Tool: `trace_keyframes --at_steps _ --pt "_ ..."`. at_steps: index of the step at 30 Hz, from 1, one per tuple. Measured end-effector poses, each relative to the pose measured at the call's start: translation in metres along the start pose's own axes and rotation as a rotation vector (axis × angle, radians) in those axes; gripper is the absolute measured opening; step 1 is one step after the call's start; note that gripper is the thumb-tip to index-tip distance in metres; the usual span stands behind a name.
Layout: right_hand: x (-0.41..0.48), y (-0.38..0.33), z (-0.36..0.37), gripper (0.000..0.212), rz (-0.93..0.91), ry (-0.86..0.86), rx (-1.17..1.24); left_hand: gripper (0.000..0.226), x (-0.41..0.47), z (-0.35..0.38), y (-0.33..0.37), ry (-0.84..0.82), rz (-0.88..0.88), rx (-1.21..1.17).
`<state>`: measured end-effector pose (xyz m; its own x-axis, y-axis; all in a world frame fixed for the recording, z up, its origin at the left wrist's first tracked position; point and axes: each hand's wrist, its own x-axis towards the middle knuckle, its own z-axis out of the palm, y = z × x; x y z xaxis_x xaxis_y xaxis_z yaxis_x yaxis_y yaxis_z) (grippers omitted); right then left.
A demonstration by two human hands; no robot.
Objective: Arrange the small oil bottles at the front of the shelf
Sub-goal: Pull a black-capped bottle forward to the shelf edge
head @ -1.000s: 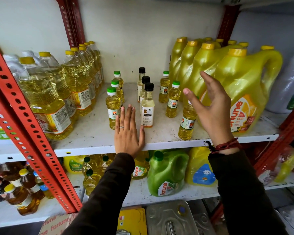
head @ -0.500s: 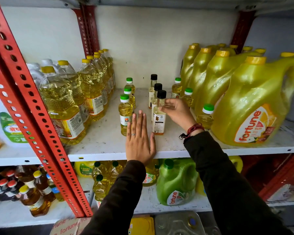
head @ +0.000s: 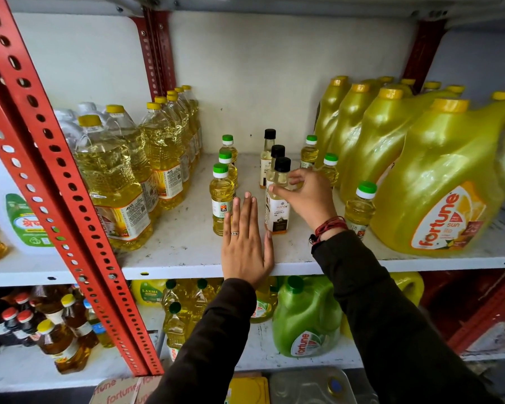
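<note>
Behind the right hand [head: 309, 196], two small green-capped bottles are partly hidden. Its fingers clamp the neck of the front black-capped bottle [head: 277, 211], which stands upright near the shelf [head: 187, 258] edge. Just left, the left hand [head: 245, 249] lies flat, fingers together, holding nothing.

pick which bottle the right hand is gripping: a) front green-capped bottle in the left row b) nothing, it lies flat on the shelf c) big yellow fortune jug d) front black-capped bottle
d: the right hand has fingers closed round the shoulder of the front black-capped bottle, while the left hand lies flat on the shelf.
</note>
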<state>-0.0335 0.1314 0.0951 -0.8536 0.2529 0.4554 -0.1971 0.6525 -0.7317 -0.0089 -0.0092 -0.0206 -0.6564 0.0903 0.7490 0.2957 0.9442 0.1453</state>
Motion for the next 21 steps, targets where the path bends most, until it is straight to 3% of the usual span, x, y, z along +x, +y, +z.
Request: trace_keyframes --at_steps 6,21 --pt "-0.005 -0.005 0.001 0.027 -0.055 -0.008 0.026 0.075 0.001 0.000 0.000 -0.013 -0.002 0.007" --pt "-0.036 -0.013 -0.024 0.029 -0.095 -0.038 -0.079 0.073 0.001 -0.005 0.001 -0.023 -0.006 -0.026"
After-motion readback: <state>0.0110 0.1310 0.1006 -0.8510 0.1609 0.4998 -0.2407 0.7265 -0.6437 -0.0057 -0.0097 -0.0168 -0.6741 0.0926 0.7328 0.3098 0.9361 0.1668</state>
